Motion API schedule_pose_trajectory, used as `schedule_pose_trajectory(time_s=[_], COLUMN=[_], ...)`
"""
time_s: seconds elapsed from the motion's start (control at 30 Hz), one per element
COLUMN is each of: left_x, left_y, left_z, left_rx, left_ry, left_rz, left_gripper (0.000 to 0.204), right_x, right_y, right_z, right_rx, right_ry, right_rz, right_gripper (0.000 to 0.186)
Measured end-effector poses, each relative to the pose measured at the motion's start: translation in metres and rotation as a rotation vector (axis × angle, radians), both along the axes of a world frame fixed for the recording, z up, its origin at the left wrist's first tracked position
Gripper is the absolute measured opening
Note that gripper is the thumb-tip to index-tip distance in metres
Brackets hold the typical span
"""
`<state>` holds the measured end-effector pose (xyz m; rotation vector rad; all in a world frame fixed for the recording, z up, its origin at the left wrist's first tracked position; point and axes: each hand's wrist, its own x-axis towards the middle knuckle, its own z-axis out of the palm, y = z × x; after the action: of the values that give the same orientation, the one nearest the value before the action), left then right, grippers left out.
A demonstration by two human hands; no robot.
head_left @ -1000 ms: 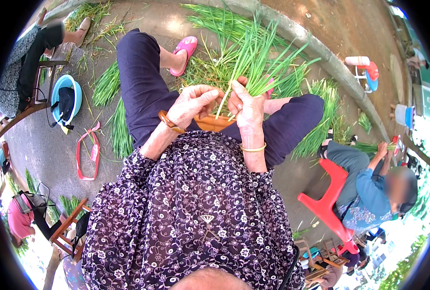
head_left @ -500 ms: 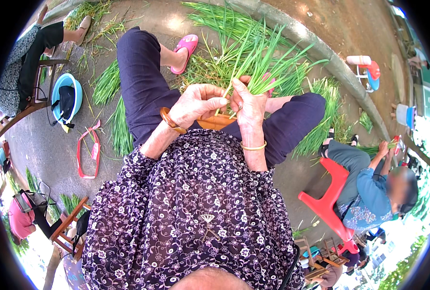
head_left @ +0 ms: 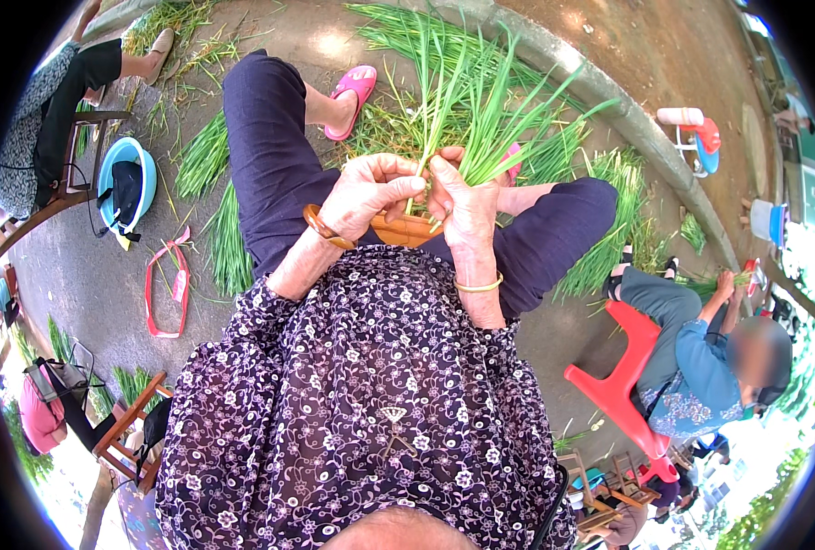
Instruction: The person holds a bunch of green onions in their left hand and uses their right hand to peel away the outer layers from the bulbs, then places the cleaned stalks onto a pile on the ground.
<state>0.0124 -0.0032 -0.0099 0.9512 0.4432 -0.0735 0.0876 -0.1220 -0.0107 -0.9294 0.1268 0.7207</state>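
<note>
My right hand [head_left: 467,197] is closed around a bunch of long green garlic chives [head_left: 499,137], whose leaves fan out away from me. My left hand [head_left: 375,194] pinches the lower end of a thinner strand of chives [head_left: 437,105] just left of the bunch. Thumbs and fingertips of both hands nearly meet between my knees; the stem ends are partly hidden by them. Beneath the hands shows an orange-brown seat or container edge [head_left: 405,231]. Loose chives and trimmings [head_left: 384,128] lie on the ground just beyond.
Chive piles [head_left: 229,243] lie left of my leg and more [head_left: 604,229] to the right. A blue basin [head_left: 109,211] holding a black item and a red strap loop [head_left: 185,289] are at left. A co-worker [head_left: 700,357] sits right by a red stool [head_left: 623,367]. A curb [head_left: 645,128] runs behind.
The strand at my left fingers has separated from the bunch and now points more upright. The bunch in my right hand has tilted slightly; both hands stay close together.
</note>
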Motion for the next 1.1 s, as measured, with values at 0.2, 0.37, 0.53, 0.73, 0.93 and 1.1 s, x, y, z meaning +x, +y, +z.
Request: schedule_pose_trajectory(time_s=[0.2, 0.37, 0.53, 0.73, 0.93, 1.1], left_x=[-0.001, -0.001, -0.002, -0.003, -0.006, -0.008], left_y=[0.0, 0.004, 0.007, 0.001, 0.003, 0.012], left_z=[0.001, 0.005, 0.006, 0.007, 0.001, -0.026], left_rx=[0.032, -0.012, 0.01, 0.042, 0.136, 0.301], left_ry=[-0.012, -0.024, -0.042, -0.011, 0.062, 0.117], left_rz=[0.016, 0.038, -0.004, -0.115, -0.186, -0.189], left_gripper=[0.018, 0.019, 0.02, 0.021, 0.018, 0.016], right_x=[0.0, 0.0, 0.009, 0.012, 0.028, 0.036], right_y=[0.002, 0.0, -0.007, 0.001, -0.009, -0.018], right_z=[-0.002, -0.01, -0.008, 0.008, 0.0, 0.006], right_rx=[-0.09, -0.145, -0.111, -0.028, 0.05, 0.022], right_ry=[-0.112, -0.133, 0.01, -0.013, -0.075, -0.106], right_rz=[-0.03, -0.056, -0.074, 0.121, -0.005, -0.073], right_gripper=[0.015, 0.011, 0.017, 0.024, 0.014, 0.015])
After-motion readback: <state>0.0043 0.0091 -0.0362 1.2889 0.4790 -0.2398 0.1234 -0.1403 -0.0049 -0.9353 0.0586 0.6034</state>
